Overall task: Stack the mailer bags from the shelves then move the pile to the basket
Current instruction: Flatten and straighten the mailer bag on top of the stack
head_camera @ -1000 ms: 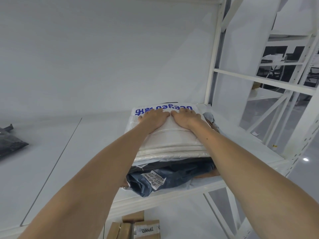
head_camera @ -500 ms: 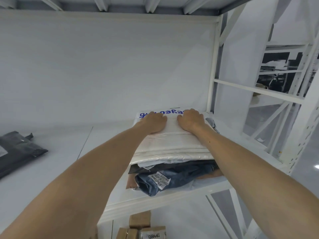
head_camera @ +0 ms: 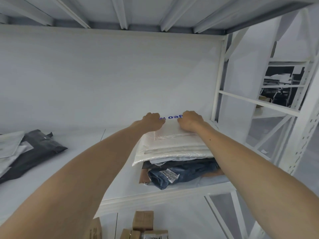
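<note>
1. Head view: the pile (head_camera: pixel 172 145) of mailer bags lies flat on the shelf (head_camera: pixel 155 195), at about 1 o'clock from frame centre, close to the right upright.
2. The left hand (head_camera: pixel 151 120) and right hand (head_camera: pixel 189 120) sit side by side at the pile's far end. Their fingers are curled over that back edge and clamped on it, with the fingertips hidden behind.
3. Step in hand, as I judge it: stacking looks done here, and the pile is being gripped to draw it off the shelf.
4. Next move calls for pulling toward 6 o'clock with both hands level and the layers pressed together, since the slick bags could slide apart. The basket is not in view.
5. The pile's long axis runs 6 to 12 o'clock. The top bag's blue-printed end points at 12, toward the back wall.
6. More bags (head_camera: pixel 38 149) lie at 9 o'clock, well apart.
</note>
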